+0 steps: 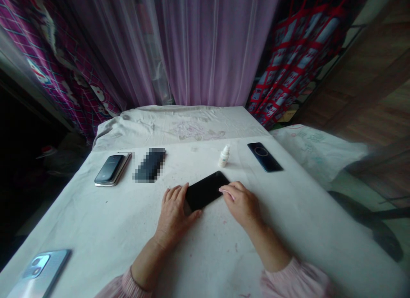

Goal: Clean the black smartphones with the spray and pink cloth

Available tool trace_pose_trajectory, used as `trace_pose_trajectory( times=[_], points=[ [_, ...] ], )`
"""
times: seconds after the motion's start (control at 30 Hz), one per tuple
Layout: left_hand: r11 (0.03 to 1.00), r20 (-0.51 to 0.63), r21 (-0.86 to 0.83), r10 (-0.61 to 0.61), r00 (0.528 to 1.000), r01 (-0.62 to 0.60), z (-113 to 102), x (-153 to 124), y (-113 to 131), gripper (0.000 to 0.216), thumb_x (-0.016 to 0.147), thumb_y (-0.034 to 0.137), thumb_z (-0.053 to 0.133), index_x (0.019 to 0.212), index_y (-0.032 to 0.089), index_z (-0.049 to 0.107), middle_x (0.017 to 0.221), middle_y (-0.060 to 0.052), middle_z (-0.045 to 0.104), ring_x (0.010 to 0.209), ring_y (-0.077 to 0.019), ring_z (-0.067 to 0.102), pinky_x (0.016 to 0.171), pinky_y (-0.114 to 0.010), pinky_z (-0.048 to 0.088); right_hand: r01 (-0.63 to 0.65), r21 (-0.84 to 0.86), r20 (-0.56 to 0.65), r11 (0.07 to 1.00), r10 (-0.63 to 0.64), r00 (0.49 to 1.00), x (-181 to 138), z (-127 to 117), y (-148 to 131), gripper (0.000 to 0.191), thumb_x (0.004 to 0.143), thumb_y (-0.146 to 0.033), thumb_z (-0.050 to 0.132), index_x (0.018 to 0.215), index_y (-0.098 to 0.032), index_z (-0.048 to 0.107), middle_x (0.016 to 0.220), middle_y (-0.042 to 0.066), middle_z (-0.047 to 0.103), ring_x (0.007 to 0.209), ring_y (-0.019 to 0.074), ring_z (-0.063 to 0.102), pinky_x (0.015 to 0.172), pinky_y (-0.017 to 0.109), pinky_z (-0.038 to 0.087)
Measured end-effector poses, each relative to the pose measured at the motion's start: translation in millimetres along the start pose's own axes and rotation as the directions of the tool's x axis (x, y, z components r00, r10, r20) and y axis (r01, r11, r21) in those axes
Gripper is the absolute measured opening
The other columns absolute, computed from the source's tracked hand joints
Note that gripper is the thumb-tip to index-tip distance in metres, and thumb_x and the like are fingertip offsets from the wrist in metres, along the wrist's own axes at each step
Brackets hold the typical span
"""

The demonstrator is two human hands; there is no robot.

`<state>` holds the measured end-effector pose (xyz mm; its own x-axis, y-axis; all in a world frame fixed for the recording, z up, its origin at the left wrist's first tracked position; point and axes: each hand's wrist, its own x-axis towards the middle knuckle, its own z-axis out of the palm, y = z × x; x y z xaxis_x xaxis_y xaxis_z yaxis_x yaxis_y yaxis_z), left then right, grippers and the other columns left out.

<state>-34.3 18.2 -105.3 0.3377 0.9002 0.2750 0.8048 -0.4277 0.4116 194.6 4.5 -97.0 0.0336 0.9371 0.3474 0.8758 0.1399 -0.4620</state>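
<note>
The black phone (pixel 206 190) lies mid-frame on the counter (pixel 288 229), its long axis running lower left to upper right. The left hand (pixel 174 212) braces its lower-left end, fingers flat and open. The right hand (pixel 243 204) meets its right edge with fingers curled, perhaps pinching something pink.

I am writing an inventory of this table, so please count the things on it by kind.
Smartphones: 4 (black smartphone, dark smartphone at far right, dark smartphone at far left, light blue smartphone)
Small white bottle: 1
Pixelated dark object: 1, kind unclear
Total: 6
</note>
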Motion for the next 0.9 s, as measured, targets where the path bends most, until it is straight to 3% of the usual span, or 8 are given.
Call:
trace_pose_trajectory(
  times=[0.17, 0.5, 0.8, 0.9],
  points=[
    [1.000, 0.018, -0.007, -0.006, 1.000, 0.006, -0.7, 1.1, -1.4, 0.075, 0.074, 0.044, 0.069, 0.139, 0.019, 0.039, 0.127, -0.014, 0.060, 0.123, -0.0337, 0.050, 0.108, -0.057, 0.029, -0.052, -0.067, -0.077, 0.996, 0.047, 0.996, 1.4, -3.6, 12.8, 0.024, 0.082, -0.015, 0.052, 0.089, -0.026, 0.073, 0.089, 0.002, 0.066, 0.071, 0.0135, 0.061, 0.064, 0.023, 0.043],
    [1.000, 0.030, -0.001, 0.010, 0.999, -0.010, 0.4, -0.8, -2.8, 0.078, 0.077, 0.039, 0.069, 0.142, 0.019, 0.032, 0.135, -0.013, 0.056, 0.130, -0.0325, 0.044, 0.110, -0.055, 0.025, 0.183, -0.005, 0.028, 0.983, -0.183, 0.983, -7.8, 15.5, -45.3, 0.019, 0.084, -0.011, 0.055, 0.089, -0.023, 0.069, 0.082, 0.001, 0.064, 0.073, 0.0123, 0.060, 0.065, 0.022, 0.039],
    [1.000, 0.062, 0.007, 0.012, 0.998, -0.012, -0.7, -0.2, -2.8, 0.078, 0.079, 0.038, 0.065, 0.145, 0.020, 0.028, 0.135, -0.013, 0.056, 0.133, -0.0326, 0.041, 0.111, -0.056, 0.024, -0.036, -0.111, -0.034, 0.993, 0.032, 0.999, 1.0, -8.0, -1.7, 0.016, 0.082, -0.016, 0.058, 0.083, -0.026, 0.071, 0.086, -0.001, 0.067, 0.072, 0.0124, 0.060, 0.061, 0.024, 0.036],
    [1.000, 0.064, 0.004, 0.022, 0.998, -0.022, 0.0, -0.5, -4.3, 0.078, 0.080, 0.036, 0.064, 0.146, 0.020, 0.026, 0.135, -0.013, 0.056, 0.134, -0.0325, 0.040, 0.111, -0.056, 0.023, -0.062, -0.158, -0.051, 0.985, 0.055, 0.997, 1.4, -11.2, 1.6, 0.014, 0.082, -0.017, 0.059, 0.081, -0.025, 0.071, 0.084, 0.000, 0.067, 0.071, 0.0132, 0.059, 0.061, 0.025, 0.035]
  ],
)
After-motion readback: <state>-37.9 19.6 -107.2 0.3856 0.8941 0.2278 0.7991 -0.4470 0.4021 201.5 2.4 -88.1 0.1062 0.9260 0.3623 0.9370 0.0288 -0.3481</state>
